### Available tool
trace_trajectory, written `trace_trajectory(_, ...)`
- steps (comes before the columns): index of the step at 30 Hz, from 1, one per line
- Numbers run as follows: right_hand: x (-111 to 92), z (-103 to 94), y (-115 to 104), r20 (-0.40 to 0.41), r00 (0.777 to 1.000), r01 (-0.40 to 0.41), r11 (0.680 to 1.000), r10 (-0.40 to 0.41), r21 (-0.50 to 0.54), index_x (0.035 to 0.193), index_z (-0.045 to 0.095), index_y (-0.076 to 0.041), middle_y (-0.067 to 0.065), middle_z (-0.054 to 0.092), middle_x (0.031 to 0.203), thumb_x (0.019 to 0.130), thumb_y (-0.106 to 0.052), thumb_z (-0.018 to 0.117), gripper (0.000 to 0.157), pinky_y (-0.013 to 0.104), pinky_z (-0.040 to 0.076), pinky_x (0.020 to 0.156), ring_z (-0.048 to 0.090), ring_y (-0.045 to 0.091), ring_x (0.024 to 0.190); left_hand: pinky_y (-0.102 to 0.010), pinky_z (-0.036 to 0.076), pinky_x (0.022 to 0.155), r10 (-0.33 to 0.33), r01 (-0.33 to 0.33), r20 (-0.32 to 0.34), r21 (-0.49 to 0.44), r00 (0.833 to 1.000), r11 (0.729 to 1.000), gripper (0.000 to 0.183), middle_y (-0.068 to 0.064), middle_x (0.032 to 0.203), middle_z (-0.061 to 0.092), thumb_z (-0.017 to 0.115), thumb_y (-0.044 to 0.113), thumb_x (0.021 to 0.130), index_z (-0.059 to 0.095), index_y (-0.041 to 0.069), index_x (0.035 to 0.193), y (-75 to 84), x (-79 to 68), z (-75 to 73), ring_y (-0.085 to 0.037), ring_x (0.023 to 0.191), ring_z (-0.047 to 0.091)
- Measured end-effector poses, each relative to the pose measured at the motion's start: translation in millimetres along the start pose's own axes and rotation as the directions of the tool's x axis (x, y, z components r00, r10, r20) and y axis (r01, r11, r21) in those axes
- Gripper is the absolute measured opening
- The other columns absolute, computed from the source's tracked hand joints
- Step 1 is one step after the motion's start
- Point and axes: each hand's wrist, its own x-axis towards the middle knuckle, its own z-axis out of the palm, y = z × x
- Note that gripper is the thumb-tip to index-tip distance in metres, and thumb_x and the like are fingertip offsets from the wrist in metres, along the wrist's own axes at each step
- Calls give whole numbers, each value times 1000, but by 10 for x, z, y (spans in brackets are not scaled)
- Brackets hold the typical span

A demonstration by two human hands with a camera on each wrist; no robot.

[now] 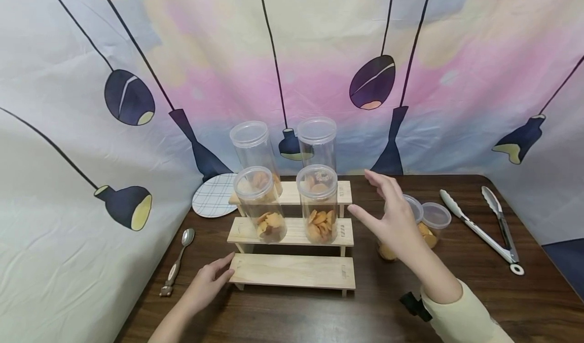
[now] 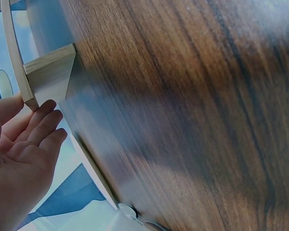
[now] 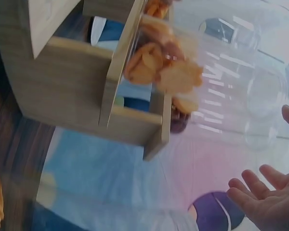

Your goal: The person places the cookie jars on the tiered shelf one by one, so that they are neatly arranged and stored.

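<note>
A three-step wooden display stand (image 1: 292, 272) stands in the middle of the table. My left hand (image 1: 207, 284) pinches the left end of its lowest step; the thumb and fingers meet the board's corner (image 2: 31, 103) in the left wrist view. Clear lidded jars stand in pairs on the upper two steps. The front left jar (image 1: 262, 206) and front right jar (image 1: 318, 206) hold orange-brown chips. My right hand (image 1: 394, 221) is raised to the right of the front right jar, fingers spread and holding nothing. In the right wrist view, this hand (image 3: 265, 197) is apart from the jars' lids.
Right of the stand are more lidded jars (image 1: 435, 216) with snacks, partly hidden behind my right hand. Metal tongs (image 1: 483, 234) lie at the far right. A spoon (image 1: 178, 262) and a checked white plate (image 1: 214, 196) lie at the left. A printed cloth (image 1: 319, 44) hangs behind the table.
</note>
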Motion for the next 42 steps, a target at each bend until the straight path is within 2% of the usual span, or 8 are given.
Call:
trace_trajectory(10, -122, -210, 108, -19, 996, -92, 993, 91, -73, 144, 43, -21, 2, 46, 137, 83, -32, 77, 70, 50, 39, 94, 44, 23, 122, -51, 37, 102, 3, -3, -5, -8, 1000, 1000, 44, -22, 133, 53, 60, 14, 96, 52, -6, 135, 12, -4, -5, -36, 125, 47)
trace_trajectory(17, -241, -289, 184, -15, 989, -150, 983, 150, -107, 146, 41, -23, 7, 44, 139, 84, -35, 76, 72, 56, 40, 89, 43, 31, 123, -52, 38, 102, 6, -6, -10, -1, 1000, 1000, 44, -23, 132, 54, 60, 14, 96, 52, -6, 134, 11, -2, 0, -37, 124, 47)
trace_trajectory(23, -319, -329, 279, -63, 990, -132, 979, 123, -158, 145, 42, -16, 12, 40, 142, 82, -30, 78, 73, 56, 39, 87, 42, 34, 123, -52, 37, 102, 4, -4, -12, -6, 1000, 1000, 43, -23, 132, 54, 60, 14, 96, 52, -6, 134, 26, -5, -6, -37, 125, 47)
trace_trajectory(26, -359, -347, 330, -79, 989, -135, 973, 122, -189, 145, 42, -13, 13, 39, 144, 82, -28, 79, 74, 54, 41, 81, 42, 36, 122, -52, 37, 102, 0, 0, -9, -11, 1000, 1000, 43, -23, 133, 54, 60, 14, 96, 52, -6, 134, 36, -6, -11, -37, 125, 47)
trace_trajectory(30, -419, -372, 395, -83, 985, -164, 966, 150, -201, 145, 42, -11, 16, 36, 146, 81, -27, 80, 76, 60, 40, 78, 40, 40, 124, -52, 37, 102, -1, 1, -6, -11, 1000, 1000, 43, -23, 133, 53, 60, 14, 96, 52, -6, 134, 40, -6, -13, -37, 125, 47)
trace_trajectory(34, -464, -392, 453, -70, 980, -199, 959, 189, -202, 146, 39, -9, 18, 32, 148, 80, -29, 81, 80, 70, 34, 83, 32, 45, 130, -52, 37, 102, -4, 4, -5, -11, 1000, 1000, 44, -23, 133, 53, 60, 14, 96, 52, -6, 134, 45, -10, -13, -37, 125, 47)
trace_trajectory(42, -505, -388, 525, -37, 967, -255, 943, 253, -213, 148, 34, -6, 23, 33, 146, 81, -34, 79, 85, 71, 33, 85, 29, 47, 130, -52, 38, 101, -4, 4, -10, -6, 1000, 1000, 43, -23, 133, 53, 60, 13, 96, 52, -6, 134, 25, -8, 3, -37, 124, 48)
